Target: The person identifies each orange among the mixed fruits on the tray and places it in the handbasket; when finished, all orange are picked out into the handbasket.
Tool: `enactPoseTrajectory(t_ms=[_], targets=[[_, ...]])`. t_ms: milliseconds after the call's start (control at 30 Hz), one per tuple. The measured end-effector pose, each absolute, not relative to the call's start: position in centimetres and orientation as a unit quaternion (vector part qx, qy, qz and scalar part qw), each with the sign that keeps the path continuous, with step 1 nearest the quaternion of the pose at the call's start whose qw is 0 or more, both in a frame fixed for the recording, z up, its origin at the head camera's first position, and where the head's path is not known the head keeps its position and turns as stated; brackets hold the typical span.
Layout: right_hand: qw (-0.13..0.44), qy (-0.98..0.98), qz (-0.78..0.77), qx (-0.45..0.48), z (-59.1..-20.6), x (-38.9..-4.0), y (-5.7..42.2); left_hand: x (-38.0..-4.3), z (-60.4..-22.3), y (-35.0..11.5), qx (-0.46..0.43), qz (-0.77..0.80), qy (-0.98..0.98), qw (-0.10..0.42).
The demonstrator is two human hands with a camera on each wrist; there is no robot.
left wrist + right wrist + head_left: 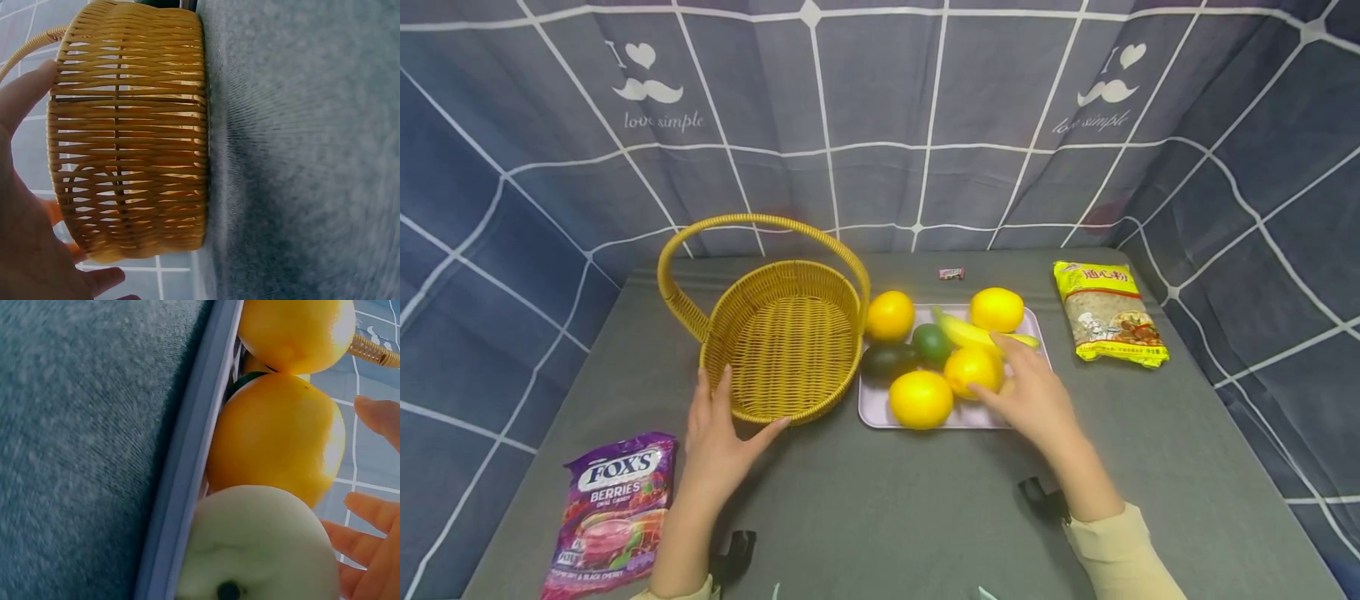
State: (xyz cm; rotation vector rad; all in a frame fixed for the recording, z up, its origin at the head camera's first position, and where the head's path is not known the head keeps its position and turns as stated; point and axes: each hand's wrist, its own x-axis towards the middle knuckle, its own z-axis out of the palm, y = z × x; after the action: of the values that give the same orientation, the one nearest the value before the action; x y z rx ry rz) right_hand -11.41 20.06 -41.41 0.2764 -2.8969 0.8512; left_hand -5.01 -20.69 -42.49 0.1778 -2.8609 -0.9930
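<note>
My left hand [718, 450] is at the near left side of a round wicker basket [790, 350] with a tall handle. In the left wrist view the thumb [37, 87] touches the basket rim and the other fingers are spread. My right hand [1033, 392] reaches over the right part of a pale purple tray [880, 417], its fingers apart around a yellow-orange citrus fruit [972, 372]. I cannot tell whether they touch it. A banana [958, 331] lies just behind. In the right wrist view a pale green round fruit [259, 544] lies nearest that hand.
Also on the tray are more citrus fruits [921, 400], a dark avocado-like fruit [889, 360] and a green fruit [932, 343]. A purple candy bag [613, 508] lies front left, a yellow food packet [1108, 312] at right, a small wrapped candy [951, 273] behind the tray.
</note>
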Motion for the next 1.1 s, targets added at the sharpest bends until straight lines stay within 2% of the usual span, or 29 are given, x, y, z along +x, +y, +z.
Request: enactPoseTrajectory(t_ms=[333, 600, 1100], targets=[[0.036, -0.964, 0.247, 0.091, -42.0, -12.0, 19.7, -4.9, -42.6, -20.6, 0.088, -0.381, -0.920, 0.035], [0.048, -0.969, 0.221, 0.102, -42.4, -12.0, 19.4, -5.0, -42.4, -20.7, 0.097, -0.386, -0.917, 0.018], [0.042, -0.975, 0.202, 0.084, -42.5, -12.1, 19.1, -5.1, -42.6, -20.5, 0.103, -0.390, -0.915, 0.024]])
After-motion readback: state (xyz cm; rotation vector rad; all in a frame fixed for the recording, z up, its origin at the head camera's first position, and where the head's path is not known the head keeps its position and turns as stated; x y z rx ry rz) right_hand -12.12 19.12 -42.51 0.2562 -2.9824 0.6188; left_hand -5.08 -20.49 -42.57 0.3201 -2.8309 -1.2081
